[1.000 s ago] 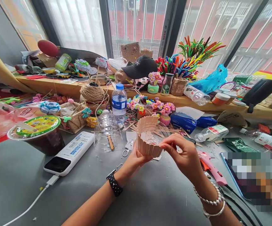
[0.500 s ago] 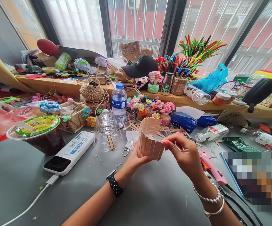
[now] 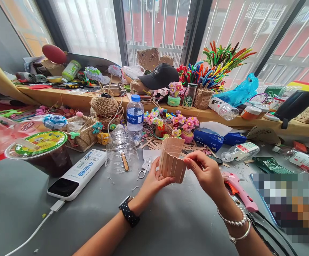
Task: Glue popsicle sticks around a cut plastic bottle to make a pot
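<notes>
A cup covered in upright wooden craft sticks [image 3: 172, 164] is held above the grey table, tilted a little. My left hand [image 3: 154, 179] wraps its lower left side, with the thumb along the bottom of the sticks. At the right edge of the cup, the thumb and forefinger of my right hand [image 3: 204, 170] pinch together against the last stick. Whether they grip that stick alone or the cup wall too is hidden. Behind the cup lie loose craft sticks [image 3: 154, 144]. A pink glue gun [image 3: 241, 192] rests right of my right hand, and white scissors [image 3: 143, 172] lie beyond my left.
A cut clear plastic bottle [image 3: 118, 153] and a water bottle [image 3: 135, 119] stand behind my left hand. Further left are a white power bank [image 3: 83, 170] with a cable and a sealed drink cup [image 3: 45, 156]. A phone [image 3: 266, 202] lies at right. Crafts crowd the back ledge.
The stick-covered cup has turned slightly and sits a little lower. Both hands stay on it, and my right fingers have shifted slightly with its edge.
</notes>
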`<action>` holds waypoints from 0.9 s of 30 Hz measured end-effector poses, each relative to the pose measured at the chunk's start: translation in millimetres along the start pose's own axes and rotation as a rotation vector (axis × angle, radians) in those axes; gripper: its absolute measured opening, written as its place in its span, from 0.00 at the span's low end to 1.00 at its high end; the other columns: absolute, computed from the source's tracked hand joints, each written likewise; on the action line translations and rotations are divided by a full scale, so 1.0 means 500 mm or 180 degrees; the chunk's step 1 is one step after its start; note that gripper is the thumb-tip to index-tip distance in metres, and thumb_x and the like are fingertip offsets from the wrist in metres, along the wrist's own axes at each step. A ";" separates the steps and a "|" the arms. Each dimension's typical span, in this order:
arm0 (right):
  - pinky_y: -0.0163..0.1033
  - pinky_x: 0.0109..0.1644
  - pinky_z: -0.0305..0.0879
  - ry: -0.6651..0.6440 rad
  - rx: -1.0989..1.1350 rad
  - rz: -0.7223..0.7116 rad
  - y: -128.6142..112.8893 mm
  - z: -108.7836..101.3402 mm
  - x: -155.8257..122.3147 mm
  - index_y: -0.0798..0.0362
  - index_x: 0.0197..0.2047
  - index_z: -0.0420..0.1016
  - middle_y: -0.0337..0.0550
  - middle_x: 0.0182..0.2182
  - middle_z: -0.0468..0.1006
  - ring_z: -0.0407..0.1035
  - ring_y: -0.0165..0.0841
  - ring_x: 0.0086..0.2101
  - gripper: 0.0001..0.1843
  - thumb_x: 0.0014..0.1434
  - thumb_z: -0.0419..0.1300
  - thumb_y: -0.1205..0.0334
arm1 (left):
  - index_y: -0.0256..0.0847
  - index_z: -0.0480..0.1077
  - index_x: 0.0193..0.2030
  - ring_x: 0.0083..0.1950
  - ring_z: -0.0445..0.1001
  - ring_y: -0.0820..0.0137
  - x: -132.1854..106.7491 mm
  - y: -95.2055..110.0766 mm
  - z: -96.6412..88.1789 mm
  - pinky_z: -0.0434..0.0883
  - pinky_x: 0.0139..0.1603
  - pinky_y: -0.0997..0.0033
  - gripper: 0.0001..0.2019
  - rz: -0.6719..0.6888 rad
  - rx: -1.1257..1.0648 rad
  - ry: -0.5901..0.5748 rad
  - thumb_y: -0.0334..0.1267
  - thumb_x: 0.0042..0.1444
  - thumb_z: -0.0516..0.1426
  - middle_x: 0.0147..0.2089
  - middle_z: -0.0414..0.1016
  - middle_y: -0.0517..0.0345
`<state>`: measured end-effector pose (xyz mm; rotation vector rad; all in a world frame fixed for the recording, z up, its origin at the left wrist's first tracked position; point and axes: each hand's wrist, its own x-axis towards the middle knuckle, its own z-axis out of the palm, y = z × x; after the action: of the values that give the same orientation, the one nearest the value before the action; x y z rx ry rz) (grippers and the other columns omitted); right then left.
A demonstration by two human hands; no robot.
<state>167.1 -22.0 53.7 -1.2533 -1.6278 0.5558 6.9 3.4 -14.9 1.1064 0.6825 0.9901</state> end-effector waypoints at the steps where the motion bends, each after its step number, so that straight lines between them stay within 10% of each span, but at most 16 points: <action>1: 0.32 0.28 0.58 -0.0028 -0.0057 -0.0035 0.005 0.002 0.001 0.53 0.29 0.69 0.39 0.24 0.69 0.62 0.26 0.25 0.10 0.55 0.54 0.55 | 0.41 0.46 0.60 0.59 0.58 0.54 0.001 -0.004 -0.003 0.59 0.56 0.55 0.41 0.0075 0.0110 0.0101 0.38 0.41 0.64 0.61 0.51 0.43; 9: 0.34 0.29 0.56 -0.0421 -0.0427 -0.0143 0.032 0.016 0.008 0.53 0.27 0.70 0.39 0.23 0.70 0.60 0.28 0.25 0.12 0.55 0.54 0.55 | 0.43 0.54 0.58 0.62 0.50 0.60 0.004 -0.029 -0.026 0.48 0.62 0.56 0.32 0.0809 0.1637 0.0572 0.35 0.46 0.60 0.60 0.54 0.49; 17: 0.33 0.30 0.56 -0.0496 0.0758 0.0671 0.019 0.004 0.012 0.54 0.27 0.68 0.38 0.24 0.67 0.59 0.27 0.27 0.16 0.53 0.53 0.49 | 0.44 0.57 0.56 0.60 0.54 0.62 -0.008 -0.012 -0.014 0.53 0.60 0.57 0.24 0.1219 0.1918 0.0738 0.32 0.52 0.54 0.58 0.57 0.52; 23: 0.32 0.25 0.50 -0.0832 0.1914 0.1551 0.014 0.000 -0.005 0.56 0.34 0.74 0.36 0.19 0.61 0.49 0.24 0.21 0.21 0.54 0.51 0.46 | 0.44 0.68 0.43 0.45 0.66 0.66 -0.026 0.016 0.000 0.67 0.42 0.70 0.10 0.1586 0.1637 0.1225 0.36 0.54 0.54 0.45 0.66 0.54; 27: 0.32 0.25 0.49 -0.0853 0.2356 0.1838 0.009 -0.002 -0.043 0.54 0.28 0.72 0.37 0.17 0.64 0.48 0.25 0.21 0.19 0.55 0.50 0.49 | 0.41 0.70 0.37 0.30 0.68 0.71 -0.037 0.025 0.011 0.67 0.31 0.73 0.08 0.1317 0.1296 0.0783 0.39 0.56 0.51 0.31 0.71 0.57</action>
<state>170.2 -40.1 41.7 -1.0778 -1.0551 1.5749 0.0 -14.1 -1.8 1.5377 0.9009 1.3954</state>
